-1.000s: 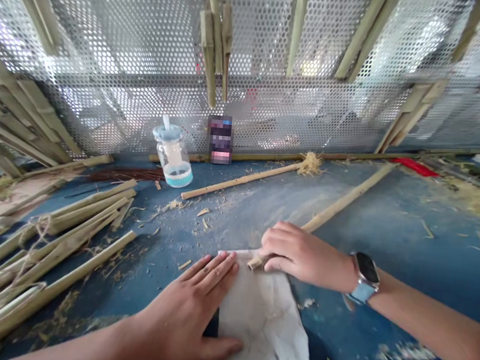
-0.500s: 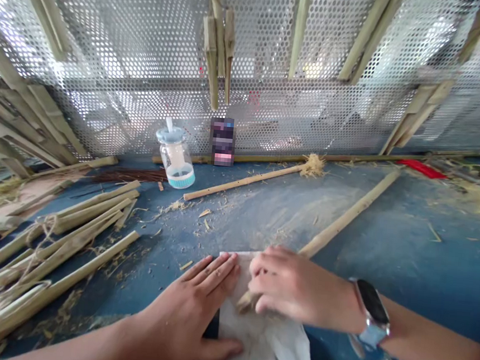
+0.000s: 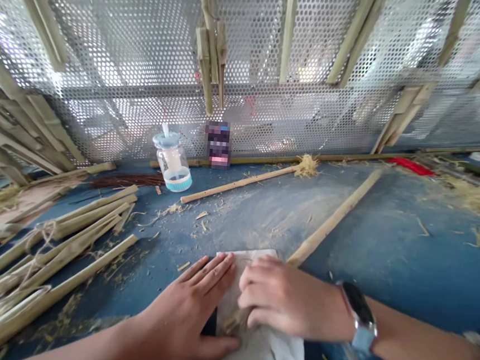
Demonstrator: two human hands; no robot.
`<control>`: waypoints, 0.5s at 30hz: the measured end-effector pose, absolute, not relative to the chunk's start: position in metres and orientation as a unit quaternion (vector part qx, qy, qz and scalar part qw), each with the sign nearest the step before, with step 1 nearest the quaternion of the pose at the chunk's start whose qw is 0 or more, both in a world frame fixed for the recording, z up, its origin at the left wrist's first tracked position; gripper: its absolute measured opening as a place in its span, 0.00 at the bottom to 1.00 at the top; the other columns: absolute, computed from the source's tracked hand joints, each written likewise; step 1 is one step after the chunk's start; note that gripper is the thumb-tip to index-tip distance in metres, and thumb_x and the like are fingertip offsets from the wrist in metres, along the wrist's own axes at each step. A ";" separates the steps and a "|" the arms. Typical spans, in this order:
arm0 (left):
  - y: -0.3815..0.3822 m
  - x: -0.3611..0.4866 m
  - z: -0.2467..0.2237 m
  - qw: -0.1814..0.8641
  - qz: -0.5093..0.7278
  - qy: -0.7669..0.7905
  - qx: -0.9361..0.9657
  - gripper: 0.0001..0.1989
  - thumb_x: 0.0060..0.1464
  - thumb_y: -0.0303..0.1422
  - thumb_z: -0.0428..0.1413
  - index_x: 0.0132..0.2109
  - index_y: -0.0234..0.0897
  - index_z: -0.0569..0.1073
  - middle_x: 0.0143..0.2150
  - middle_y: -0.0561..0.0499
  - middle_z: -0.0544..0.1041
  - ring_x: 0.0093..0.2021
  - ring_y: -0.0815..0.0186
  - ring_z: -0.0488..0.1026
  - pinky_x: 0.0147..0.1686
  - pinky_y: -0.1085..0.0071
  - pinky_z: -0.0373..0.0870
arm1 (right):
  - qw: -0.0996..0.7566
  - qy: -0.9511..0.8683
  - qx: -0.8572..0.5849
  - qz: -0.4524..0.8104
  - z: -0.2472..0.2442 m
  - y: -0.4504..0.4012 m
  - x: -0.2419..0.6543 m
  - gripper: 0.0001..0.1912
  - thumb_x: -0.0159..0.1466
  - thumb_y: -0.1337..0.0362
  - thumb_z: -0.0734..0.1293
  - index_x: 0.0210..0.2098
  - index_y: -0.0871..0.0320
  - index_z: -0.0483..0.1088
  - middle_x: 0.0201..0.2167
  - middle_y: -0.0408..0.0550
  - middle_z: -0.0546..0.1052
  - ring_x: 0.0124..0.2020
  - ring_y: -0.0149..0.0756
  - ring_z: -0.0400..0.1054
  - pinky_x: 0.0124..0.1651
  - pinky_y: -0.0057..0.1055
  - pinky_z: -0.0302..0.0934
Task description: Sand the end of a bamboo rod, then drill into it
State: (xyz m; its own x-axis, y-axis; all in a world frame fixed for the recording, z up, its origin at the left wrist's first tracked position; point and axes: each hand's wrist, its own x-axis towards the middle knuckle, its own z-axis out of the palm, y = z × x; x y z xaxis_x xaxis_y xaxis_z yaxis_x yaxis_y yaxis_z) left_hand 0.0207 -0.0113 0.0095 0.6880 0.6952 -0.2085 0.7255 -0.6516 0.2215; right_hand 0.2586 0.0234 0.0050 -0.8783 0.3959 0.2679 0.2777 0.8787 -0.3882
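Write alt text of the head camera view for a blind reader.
The right hand grips a bamboo pole whose end lies on a creased sheet of paper, which the left hand presses flat on a blue table. Bamboo strips and shavings lie nearby.

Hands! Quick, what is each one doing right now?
Left hand: open, lying flat on the white paper sheet.
Right hand: closed, holding the bamboo rod.

Bright glare through the perforated metal screen (image 3: 252, 41), edges bowed and blurred
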 end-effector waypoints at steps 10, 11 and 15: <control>-0.010 0.018 0.007 0.147 -0.036 0.390 0.908 0.47 0.56 0.54 0.54 0.73 0.38 0.43 0.72 0.43 0.42 0.71 0.48 0.44 0.68 0.49 0.47 | 0.161 -0.919 -0.305 0.190 0.014 0.077 0.295 0.02 0.66 0.67 0.67 0.36 0.59 0.72 0.36 0.46 0.74 0.42 0.36 0.64 0.49 0.36 0.55; -0.010 0.018 0.007 0.148 -0.032 0.391 0.908 0.47 0.56 0.54 0.54 0.73 0.39 0.43 0.72 0.43 0.42 0.71 0.48 0.44 0.68 0.49 0.47 | 0.161 -0.922 -0.296 0.192 0.014 0.074 0.293 0.02 0.66 0.67 0.68 0.36 0.59 0.71 0.36 0.45 0.74 0.42 0.35 0.64 0.49 0.36 0.55; -0.009 0.019 0.007 0.154 -0.025 0.387 0.909 0.46 0.56 0.56 0.53 0.72 0.39 0.47 0.72 0.44 0.44 0.71 0.48 0.46 0.68 0.49 0.48 | 0.143 -0.953 -0.194 0.182 0.012 0.036 0.265 0.05 0.65 0.64 0.68 0.38 0.60 0.71 0.37 0.45 0.74 0.40 0.34 0.64 0.49 0.33 0.56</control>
State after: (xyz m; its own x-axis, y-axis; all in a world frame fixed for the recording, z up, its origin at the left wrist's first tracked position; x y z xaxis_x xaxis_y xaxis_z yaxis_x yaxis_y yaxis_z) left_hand 0.0193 -0.0085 0.0067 0.6995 0.6956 -0.1638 0.7107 -0.6532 0.2611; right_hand 0.2645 0.0362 0.0117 -0.8843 0.4214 0.2012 0.3175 0.8585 -0.4026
